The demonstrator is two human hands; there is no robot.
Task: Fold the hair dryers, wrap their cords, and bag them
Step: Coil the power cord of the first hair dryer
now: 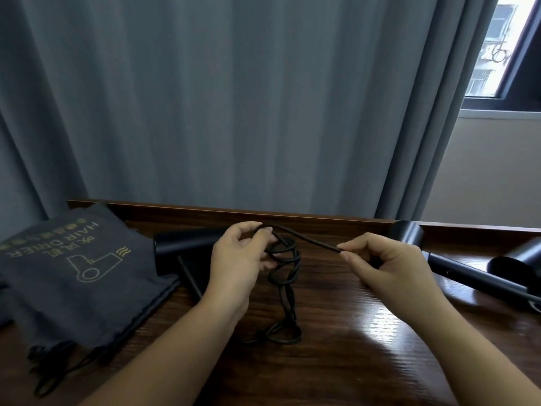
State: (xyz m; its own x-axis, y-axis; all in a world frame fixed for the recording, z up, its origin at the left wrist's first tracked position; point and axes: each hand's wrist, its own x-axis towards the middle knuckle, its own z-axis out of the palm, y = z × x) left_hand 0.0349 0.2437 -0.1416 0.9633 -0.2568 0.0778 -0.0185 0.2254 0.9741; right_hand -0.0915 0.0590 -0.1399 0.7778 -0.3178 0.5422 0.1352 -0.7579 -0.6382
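Head view: left hand (240, 259) grips loops of thin black power cord (285, 276); right hand (380, 262) pinches its taut stretch; black folded hair dryer (178, 247) lies behind the left hand, beside dark fabric drawstring bag (73, 276) at glossy wooden table's (351, 332) left edge; bare wood between forearms.

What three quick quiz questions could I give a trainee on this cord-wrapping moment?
1. True or false: the left hand holds loops of the black cord.
2. What does the right hand pinch? A) the grey bag B) a straight stretch of cord C) the curtain
3. Fill in: the bag lies on the table to the ___ of the folded hair dryer.

Key: 1 true; 2 B; 3 left.
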